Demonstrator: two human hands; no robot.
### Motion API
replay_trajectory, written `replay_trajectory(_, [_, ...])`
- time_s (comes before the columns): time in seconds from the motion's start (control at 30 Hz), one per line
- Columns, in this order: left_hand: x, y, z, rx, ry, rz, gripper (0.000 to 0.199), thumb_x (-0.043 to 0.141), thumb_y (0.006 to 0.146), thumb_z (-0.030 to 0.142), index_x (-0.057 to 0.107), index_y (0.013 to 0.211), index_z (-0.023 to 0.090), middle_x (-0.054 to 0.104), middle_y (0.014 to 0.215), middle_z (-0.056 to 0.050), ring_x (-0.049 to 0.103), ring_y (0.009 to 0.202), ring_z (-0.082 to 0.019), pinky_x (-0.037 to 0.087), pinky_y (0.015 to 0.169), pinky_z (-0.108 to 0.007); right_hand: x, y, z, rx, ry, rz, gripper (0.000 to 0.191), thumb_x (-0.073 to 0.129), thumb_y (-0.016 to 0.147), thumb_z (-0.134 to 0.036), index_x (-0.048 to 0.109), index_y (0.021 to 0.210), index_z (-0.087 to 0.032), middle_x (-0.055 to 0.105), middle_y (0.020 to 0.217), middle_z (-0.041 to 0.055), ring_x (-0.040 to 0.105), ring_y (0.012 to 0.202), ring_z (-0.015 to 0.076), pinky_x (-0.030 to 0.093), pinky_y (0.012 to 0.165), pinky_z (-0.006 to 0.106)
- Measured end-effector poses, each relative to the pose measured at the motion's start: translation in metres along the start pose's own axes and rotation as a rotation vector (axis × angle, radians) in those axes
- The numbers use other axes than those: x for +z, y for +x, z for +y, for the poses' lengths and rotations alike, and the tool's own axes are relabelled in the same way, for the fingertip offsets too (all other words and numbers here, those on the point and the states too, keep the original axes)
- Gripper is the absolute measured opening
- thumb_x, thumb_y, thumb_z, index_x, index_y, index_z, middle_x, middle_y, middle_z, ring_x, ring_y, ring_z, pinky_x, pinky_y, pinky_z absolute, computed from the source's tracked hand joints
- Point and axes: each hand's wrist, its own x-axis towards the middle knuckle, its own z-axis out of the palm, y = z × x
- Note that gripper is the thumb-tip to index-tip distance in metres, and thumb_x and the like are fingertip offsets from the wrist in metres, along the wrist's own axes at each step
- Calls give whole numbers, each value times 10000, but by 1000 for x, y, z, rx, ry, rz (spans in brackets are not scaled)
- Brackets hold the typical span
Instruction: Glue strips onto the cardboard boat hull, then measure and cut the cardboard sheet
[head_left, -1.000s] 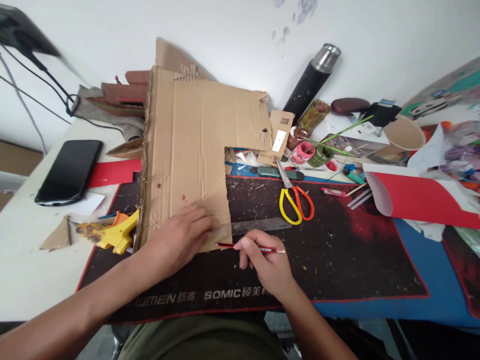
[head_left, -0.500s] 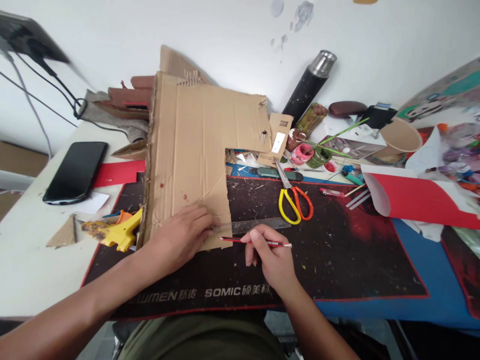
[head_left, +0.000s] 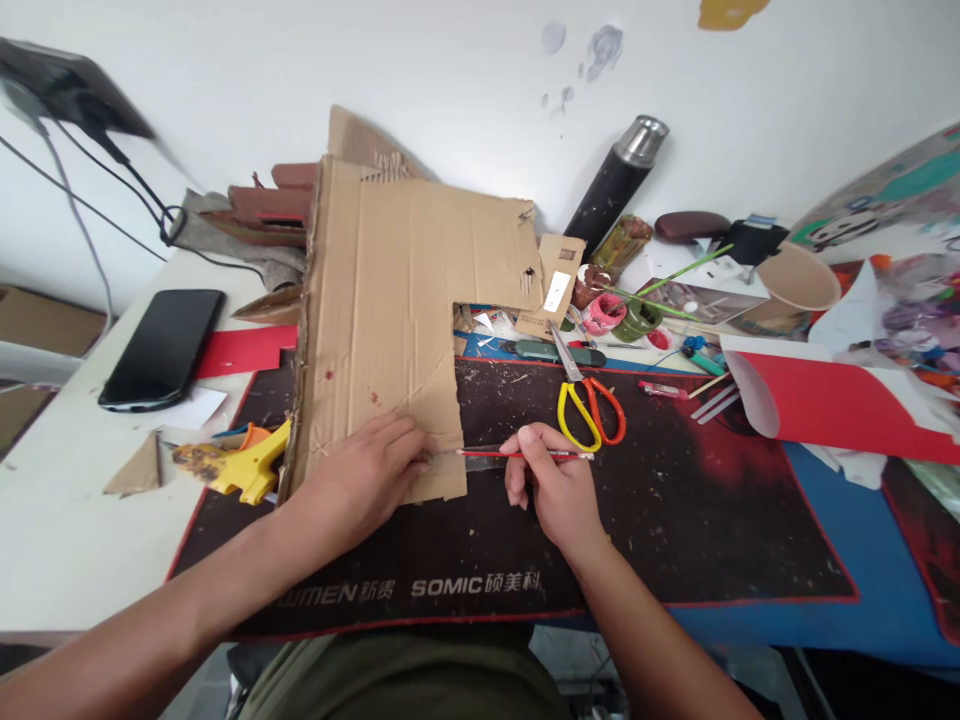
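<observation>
A large piece of brown cardboard (head_left: pixel 390 300) with a notch cut in its right side lies over the dark desk mat (head_left: pixel 675 520). My left hand (head_left: pixel 367 475) is on its lower part, fingers together and curled over the end of a clear ruler (head_left: pixel 487 464). That ruler sticks out past the cardboard's right edge, partly hidden by my hands. Between the thumb and fingers of my right hand (head_left: pixel 544 465) is a red pencil (head_left: pixel 487 454), nearly level, its tip beside the cardboard edge. Scissors (head_left: pixel 589 405) with yellow and orange handles lie just beyond my right hand.
A phone (head_left: pixel 161 350) and a yellow glue gun (head_left: pixel 251 465) are on the left. Behind the mat stand paint jars (head_left: pixel 604 313) and a black flask (head_left: pixel 615 185); a green cutter (head_left: pixel 555 351) lies before them. Red paper (head_left: pixel 840 400) curls at the right.
My right hand has moved slightly up and right with the pencil, whose tip has left the cardboard's lower corner area. The left hand stays on the cardboard. The view has shifted a little.
</observation>
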Motion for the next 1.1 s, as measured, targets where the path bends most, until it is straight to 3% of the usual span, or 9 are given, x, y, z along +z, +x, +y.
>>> replay_trajectory(0.97, [1, -1, -1, 35, 16, 31, 185, 508, 1071, 196, 687, 1028, 183, 716, 967, -66, 680, 916, -246, 578, 853, -393, 1, 0, 2, -17, 43, 10, 419, 725, 984, -572, 740, 824, -185, 590, 471, -43, 524, 390, 103, 393, 380, 190])
replay_trajectory(1.1, [4, -5, 3, 67, 45, 85, 187, 559, 1081, 323, 663, 1145, 181, 718, 1030, -79, 687, 974, -268, 585, 894, -424, 1, 0, 2, -13, 40, 14, 442, 737, 965, -597, 735, 812, -182, 583, 463, -47, 516, 383, 101, 387, 374, 185])
